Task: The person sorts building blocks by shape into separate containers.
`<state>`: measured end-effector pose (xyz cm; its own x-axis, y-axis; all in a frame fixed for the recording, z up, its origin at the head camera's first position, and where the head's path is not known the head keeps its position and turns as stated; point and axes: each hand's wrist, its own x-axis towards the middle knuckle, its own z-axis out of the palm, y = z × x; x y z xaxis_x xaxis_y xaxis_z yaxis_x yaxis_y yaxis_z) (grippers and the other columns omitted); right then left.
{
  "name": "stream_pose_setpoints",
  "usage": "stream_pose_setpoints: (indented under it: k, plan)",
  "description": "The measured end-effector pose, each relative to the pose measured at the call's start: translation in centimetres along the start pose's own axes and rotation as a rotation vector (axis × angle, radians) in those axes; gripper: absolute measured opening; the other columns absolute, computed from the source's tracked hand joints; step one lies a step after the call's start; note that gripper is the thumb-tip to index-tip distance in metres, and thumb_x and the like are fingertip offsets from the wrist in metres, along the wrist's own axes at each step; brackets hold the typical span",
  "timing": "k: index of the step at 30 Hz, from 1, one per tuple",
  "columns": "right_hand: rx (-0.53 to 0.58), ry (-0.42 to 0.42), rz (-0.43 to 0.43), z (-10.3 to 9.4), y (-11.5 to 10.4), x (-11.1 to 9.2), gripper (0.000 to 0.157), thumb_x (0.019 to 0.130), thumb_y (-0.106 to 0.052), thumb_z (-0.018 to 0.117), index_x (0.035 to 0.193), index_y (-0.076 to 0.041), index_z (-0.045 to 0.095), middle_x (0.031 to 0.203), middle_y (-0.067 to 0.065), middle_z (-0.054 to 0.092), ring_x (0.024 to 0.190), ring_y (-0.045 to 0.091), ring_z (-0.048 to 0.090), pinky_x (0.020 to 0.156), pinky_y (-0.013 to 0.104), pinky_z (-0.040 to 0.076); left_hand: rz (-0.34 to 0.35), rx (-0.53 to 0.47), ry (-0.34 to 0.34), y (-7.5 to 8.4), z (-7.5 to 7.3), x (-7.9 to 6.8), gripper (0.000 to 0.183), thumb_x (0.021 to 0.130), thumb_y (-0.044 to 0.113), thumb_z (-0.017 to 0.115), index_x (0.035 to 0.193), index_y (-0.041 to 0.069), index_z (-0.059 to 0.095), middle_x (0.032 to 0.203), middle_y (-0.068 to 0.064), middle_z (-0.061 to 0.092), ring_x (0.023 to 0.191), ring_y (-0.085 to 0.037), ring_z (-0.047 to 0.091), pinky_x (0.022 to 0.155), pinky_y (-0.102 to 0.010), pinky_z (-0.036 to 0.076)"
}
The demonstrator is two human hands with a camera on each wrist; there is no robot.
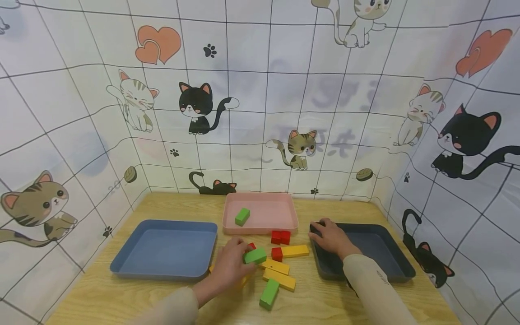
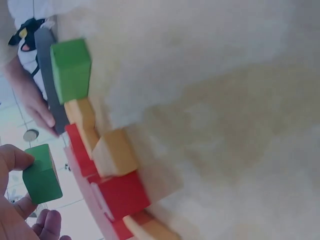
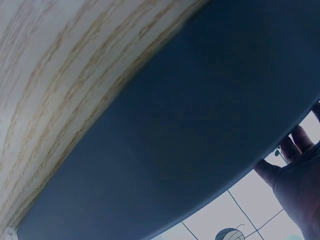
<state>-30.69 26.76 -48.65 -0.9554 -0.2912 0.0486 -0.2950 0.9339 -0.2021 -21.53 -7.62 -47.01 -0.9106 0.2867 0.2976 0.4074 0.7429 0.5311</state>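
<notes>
Left hand [image 1: 235, 263] pinches a green block [image 1: 255, 256] over the table's [image 1: 325, 307] middle; block's long axis runs side to side, roughly parallel to the back edge. Right hand [image 1: 332, 238], fingers relaxed, rests on dark tray's [image 1: 379, 253] back-left corner.

my free lane over bare bench [image 1: 310, 304] between the loose green block [image 1: 269, 294] and dark tray [image 1: 378, 243], blue tray [image 1: 170, 248] in my way by the left edge, pink tray [image 1: 270, 214] by the far one, left hand [image 1: 229, 264] and yellow blocks [image 1: 280, 280] clogging the middle
</notes>
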Motion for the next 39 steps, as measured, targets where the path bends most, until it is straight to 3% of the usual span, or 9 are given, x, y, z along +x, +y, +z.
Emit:
stream_pose_setpoints:
  k: [7,14,24,39]
  plan:
    - [-0.006,-0.003,0.004,0.0,0.0,-0.2,0.054,0.101,-0.039,0.055,0.144,-0.006,0.052,0.141,0.030,0.041,0.124,0.051,0.045,0.094,0.065,0.041,-0.095,-0.062,-0.006,0.5,-0.9,2.6,0.031,0.078,0.018,0.077,0.107,0.009,0.071,0.105,-0.005,0.055,0.075,-0.015,0.051,0.066,-0.031,0.046]
    - [-0.005,0.016,-0.004,0.1,0.1,-0.2,0.054,0.100,-0.039,0.056,0.143,-0.005,0.052,0.141,0.030,0.042,0.124,0.051,0.045,0.094,0.065,0.041,-0.138,-0.079,0.036,0.3,-1.0,4.9,0.026,0.078,0.011,0.076,0.103,0.004,0.070,0.103,-0.008,0.056,0.079,-0.018,0.052,0.068,-0.032,0.046]
    - [-0.008,0.008,-0.002,0.0,0.2,-0.1,0.055,0.101,-0.040,0.054,0.144,-0.005,0.051,0.141,0.030,0.041,0.124,0.051,0.045,0.095,0.065,0.040,-0.204,-0.057,0.091,-0.3,-1.1,7.5,0.041,0.079,0.016,0.076,0.116,0.000,0.070,0.104,-0.010,0.054,0.082,-0.021,0.050,0.068,-0.033,0.045]
    - [-0.010,0.005,0.007,0.4,0.1,0.1,0.054,0.100,-0.038,0.056,0.144,-0.006,0.052,0.141,0.030,0.042,0.123,0.050,0.046,0.095,0.065,0.040,-0.329,-0.166,0.123,-0.6,-0.8,10.1,0.026,0.083,0.018,0.078,0.102,0.003,0.068,0.102,-0.006,0.054,0.090,-0.024,0.051,0.076,-0.038,0.048]
